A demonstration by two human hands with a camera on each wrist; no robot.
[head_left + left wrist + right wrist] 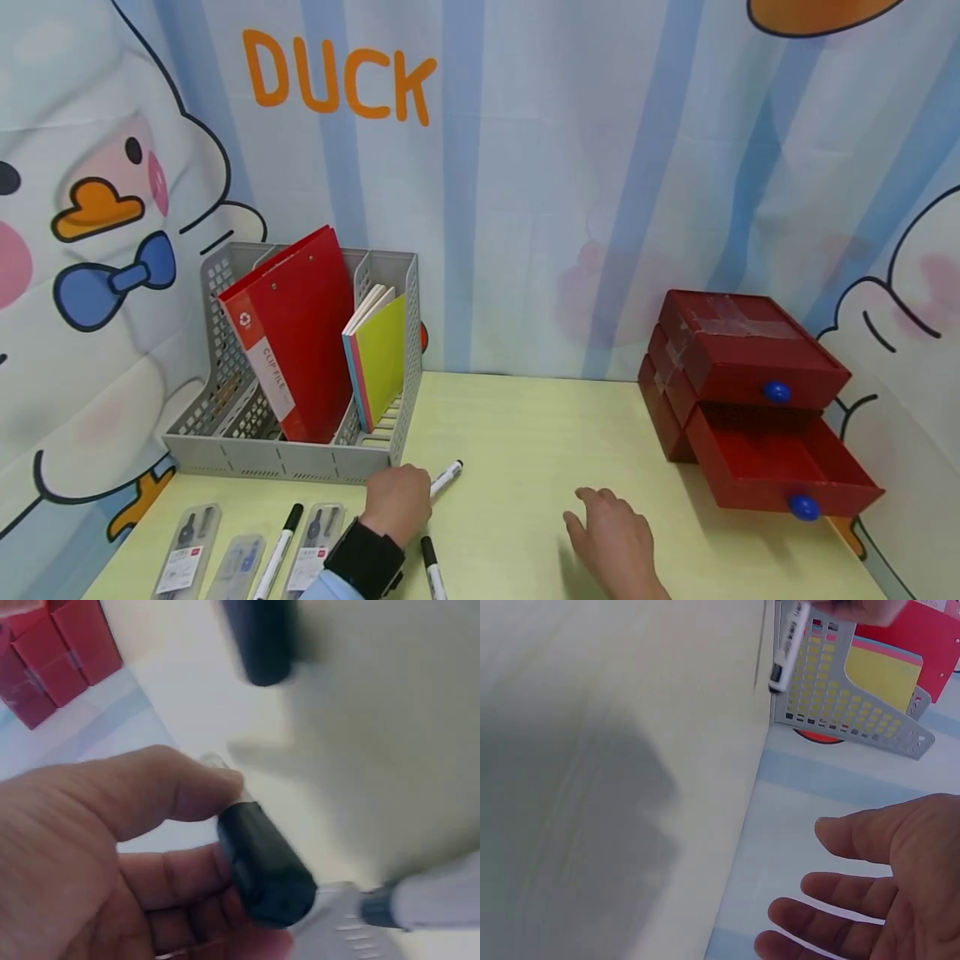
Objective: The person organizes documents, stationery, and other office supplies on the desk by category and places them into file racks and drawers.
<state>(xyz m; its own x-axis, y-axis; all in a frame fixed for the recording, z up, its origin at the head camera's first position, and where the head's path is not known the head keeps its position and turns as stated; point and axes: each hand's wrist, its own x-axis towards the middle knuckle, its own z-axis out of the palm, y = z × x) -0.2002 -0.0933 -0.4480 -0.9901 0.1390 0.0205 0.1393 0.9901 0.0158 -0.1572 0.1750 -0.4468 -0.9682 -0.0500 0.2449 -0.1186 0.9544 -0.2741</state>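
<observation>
My left hand (399, 502) pinches a white marker (447, 479) between thumb and fingers, just in front of the grey organizer. In the left wrist view the held marker's black end (266, 862) points out past the fingers. Close to this hand lies a second marker (432, 569) with a black cap, partly cut off by the frame. A third marker (279, 552) lies further left, between clear plastic cases. My right hand (617, 546) hovers over the right part of the table, fingers spread and holding nothing; the right wrist view shows its fingers (825, 922) apart.
The grey organizer (285, 462) holds a red clip file (300, 342) and several thin notebooks (381, 358). Clear cases (187, 550) lie at front left. A dark red drawer box (742, 350) stands at right, one drawer (787, 467) pulled out. A duck-printed curtain (525, 183) hangs behind.
</observation>
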